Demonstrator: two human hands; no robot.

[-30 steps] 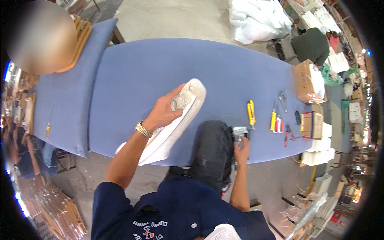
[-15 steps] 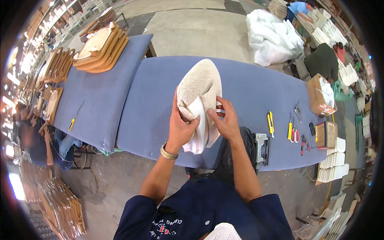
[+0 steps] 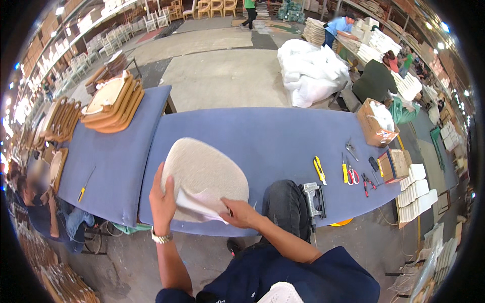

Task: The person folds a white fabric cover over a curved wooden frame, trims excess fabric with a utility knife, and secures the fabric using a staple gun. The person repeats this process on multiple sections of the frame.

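Observation:
A beige fabric cushion cover (image 3: 207,164), rounded at the corners, is held at a tilt over the near edge of the blue padded table. Part of its white inner side (image 3: 194,206) shows in a fold along the lower edge. My left hand (image 3: 163,199), with a metal watch at the wrist, grips the cover's left edge. At its lower right edge, my right hand (image 3: 242,214) pinches the fabric between thumb and fingers. A staple gun (image 3: 314,202) lies at the table's front edge, right of my knee.
On the blue table (image 3: 283,136) lie a yellow utility knife (image 3: 319,170), red-handled scissors (image 3: 352,177) and pliers (image 3: 370,187). A cardboard box (image 3: 376,134) stands at the right end. Brown chair parts (image 3: 113,108) are stacked on the left table beside a screwdriver (image 3: 86,184). People work nearby.
The cover has moved left and turned, so its broad beige face shows instead of a narrow folded shape. My right hand has shifted down to its lower edge. The view has tilted up.

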